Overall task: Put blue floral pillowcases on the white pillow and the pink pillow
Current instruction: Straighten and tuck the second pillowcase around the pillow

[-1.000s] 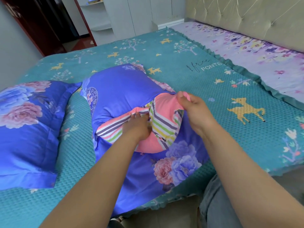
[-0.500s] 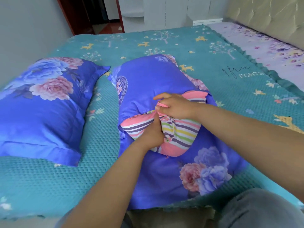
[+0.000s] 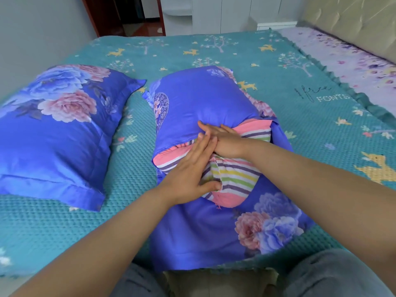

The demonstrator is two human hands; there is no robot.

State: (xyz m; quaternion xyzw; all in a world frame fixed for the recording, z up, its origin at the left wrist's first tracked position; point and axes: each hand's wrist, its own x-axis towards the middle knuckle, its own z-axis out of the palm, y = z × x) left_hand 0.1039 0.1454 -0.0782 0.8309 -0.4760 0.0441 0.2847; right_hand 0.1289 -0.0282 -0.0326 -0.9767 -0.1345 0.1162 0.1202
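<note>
The pink striped pillow [image 3: 235,179] lies mid-bed, its far half inside a blue floral pillowcase [image 3: 203,99]. Its near end bulges out of the opening onto the case's lower flap [image 3: 203,232]. My left hand [image 3: 192,168] lies flat on the striped fabric, fingers straight and pointing away from me. Across its fingertips my right hand [image 3: 225,140] presses flat at the hem of the opening, fingers pointing left. To the left rests a second pillow [image 3: 53,129], fully covered by a blue floral case; the pillow inside is hidden.
Both pillows lie on a teal bedspread [image 3: 300,125] with deer and tree prints. A purple floral sheet [image 3: 353,61] and a padded headboard [image 3: 353,20] are at the right. A doorway [image 3: 128,16] and white cabinets stand beyond. My knees [image 3: 332,275] are at the bed's near edge.
My right hand let go of the pinched pillow corner, moved left and now lies flat at the opening. My left hand opened from a grip and spread flat on the pillow.
</note>
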